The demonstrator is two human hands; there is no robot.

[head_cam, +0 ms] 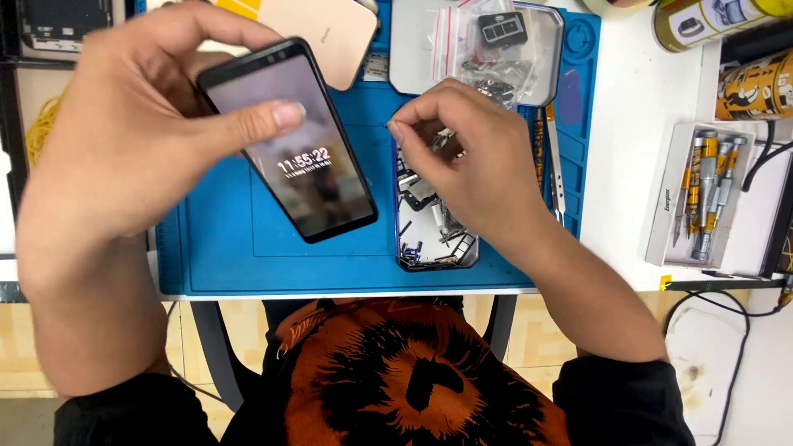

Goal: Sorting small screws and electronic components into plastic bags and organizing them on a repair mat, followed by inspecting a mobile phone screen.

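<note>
Left hand (124, 157): a black smartphone (289, 140) is gripped by its long edges, thumb laid across the glass, and is held tilted above the left half of the blue mat (248, 256).
Phone state: the screen is lit and the body appears fully closed, so it is judged to be assembled and powered.
Right hand (471, 157): the fingers (405, 128) are pinched tightly together over the parts tray (434, 223); whether a tiny part is held cannot be told.
Parts tray: small metal pieces are heaped in it, near the mat's front edge.
Work left: a small piece seems to be picked or sorted; nothing is seen being fitted to the phone yet.
Tabletop, right edge: a box of screwdrivers (702, 194) lies untouched.
</note>
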